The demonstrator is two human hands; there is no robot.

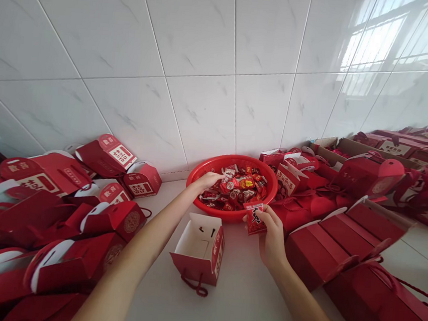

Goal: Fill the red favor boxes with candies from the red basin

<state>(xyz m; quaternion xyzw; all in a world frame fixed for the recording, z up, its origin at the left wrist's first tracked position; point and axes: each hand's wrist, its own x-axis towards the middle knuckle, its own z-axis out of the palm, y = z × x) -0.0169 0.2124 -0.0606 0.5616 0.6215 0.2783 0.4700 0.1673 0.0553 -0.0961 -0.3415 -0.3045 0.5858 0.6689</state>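
Note:
My right hand [271,230] pinches a small red snack packet [256,220] with dark lettering, held up at the front right rim of a red plastic basket [209,209]. Over the basket's left side reaches my left hand [211,180], its fingers closed together at a small shiny red packet [228,185] on the pile; the fingertips are partly hidden. Many wrapped packets in red, brown and yellow fill the basket. Between my forearms stands an open red gift box [199,274], white inside, with a dark red cord handle hanging at its front. Nothing shows inside it.
Closed and half-folded red gift boxes [100,215] crowd the left of the white surface [239,302]. More red boxes [336,241] line the right side, with a cardboard carton [372,150] behind them. A white tiled wall [199,109] rises directly behind the basket.

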